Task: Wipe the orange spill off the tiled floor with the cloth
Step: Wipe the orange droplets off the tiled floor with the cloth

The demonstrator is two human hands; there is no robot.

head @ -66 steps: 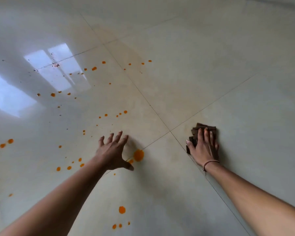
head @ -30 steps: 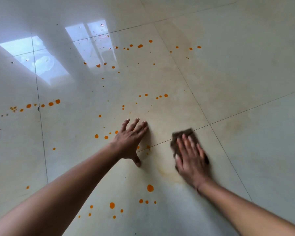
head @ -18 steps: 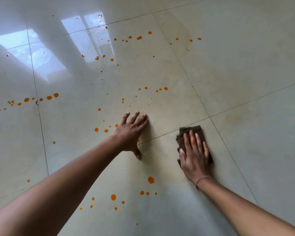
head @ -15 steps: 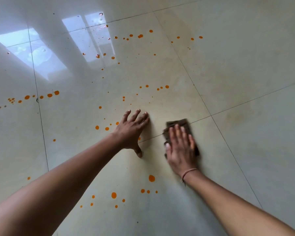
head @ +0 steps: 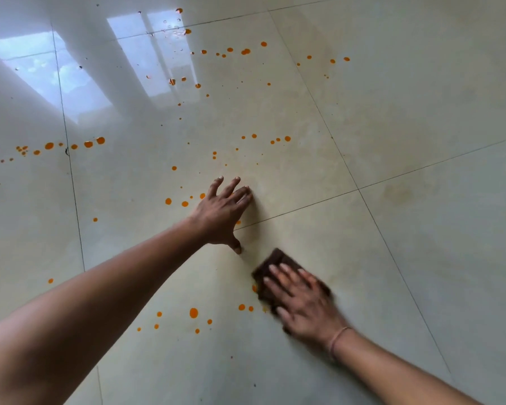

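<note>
Orange drops (head: 193,313) are scattered over the glossy cream tiled floor (head: 421,112), with more lines of drops far left and near the top. My right hand (head: 301,299) lies flat on a folded dark brown cloth (head: 270,263), pressing it on the floor just right of a small cluster of drops; the hand looks blurred. My left hand (head: 224,213) rests palm down on the tile with fingers spread and holds nothing. A few drops lie beside and partly under it.
Dark grout lines (head: 392,252) cross the floor. A bright window reflection (head: 70,83) glares on the upper left tiles. A faint yellowish smear shows on the tile right of the grout crossing.
My right hand has slid the cloth down and toward me, from beside the left hand's fingers to below its thumb, next to the lower drops. The left hand has stayed planted.
</note>
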